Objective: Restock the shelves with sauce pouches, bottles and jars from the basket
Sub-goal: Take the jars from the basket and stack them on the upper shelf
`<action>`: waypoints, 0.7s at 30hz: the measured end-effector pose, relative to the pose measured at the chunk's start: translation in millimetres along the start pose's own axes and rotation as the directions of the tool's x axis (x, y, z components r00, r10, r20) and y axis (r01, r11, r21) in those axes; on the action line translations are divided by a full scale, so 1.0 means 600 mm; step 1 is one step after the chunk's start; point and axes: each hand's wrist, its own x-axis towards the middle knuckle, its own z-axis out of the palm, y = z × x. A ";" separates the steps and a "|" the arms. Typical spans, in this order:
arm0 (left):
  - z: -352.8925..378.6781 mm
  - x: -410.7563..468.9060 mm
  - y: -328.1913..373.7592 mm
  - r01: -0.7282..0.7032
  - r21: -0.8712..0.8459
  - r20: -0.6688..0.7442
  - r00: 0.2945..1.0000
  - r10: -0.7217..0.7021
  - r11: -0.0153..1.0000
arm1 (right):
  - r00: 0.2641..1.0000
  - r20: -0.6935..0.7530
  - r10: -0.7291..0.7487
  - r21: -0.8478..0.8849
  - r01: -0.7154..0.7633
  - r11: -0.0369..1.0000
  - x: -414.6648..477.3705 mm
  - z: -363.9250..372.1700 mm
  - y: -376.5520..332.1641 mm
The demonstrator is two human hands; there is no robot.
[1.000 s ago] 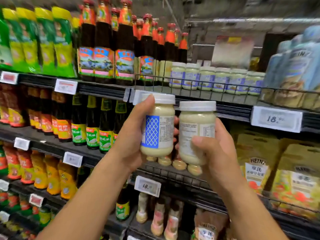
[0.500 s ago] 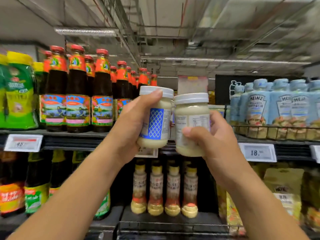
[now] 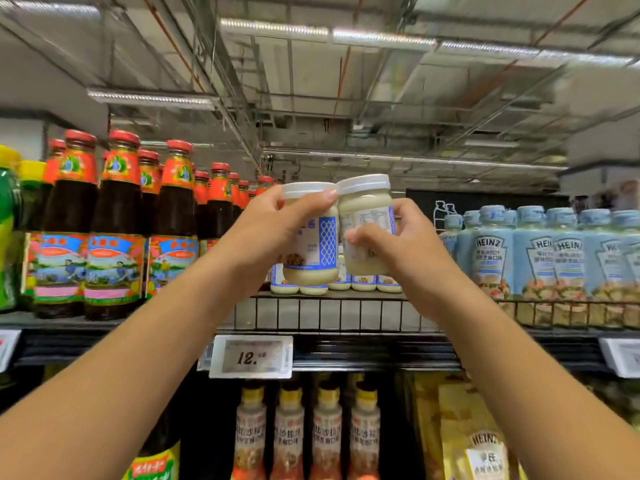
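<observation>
The left hand point(image 3: 266, 237) grasps a jar point(image 3: 311, 251) full of pale sauce. At its 3 o'clock, touching it, the right hand point(image 3: 412, 251) grasps a second full jar point(image 3: 365, 209).

left hand point(image 3: 266, 237): grips left mayonnaise jar point(image 3: 313, 244)
right hand point(image 3: 408, 251): grips right mayonnaise jar point(image 3: 367, 216)
jars: touching, above top shelf point(image 3: 329, 332)

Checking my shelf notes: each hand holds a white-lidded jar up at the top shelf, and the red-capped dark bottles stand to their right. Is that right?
Not quite. The head view shows the red-capped dark bottles standing left of the white-lidded jars, not right. The left hand and right hand do each hold one at the top shelf.
</observation>
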 end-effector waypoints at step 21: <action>-0.045 0.102 -0.081 0.113 0.450 0.130 0.973 -0.191 0.886 | 0.881 0.343 0.324 -0.482 -0.131 0.866 0.101 -0.020 0.071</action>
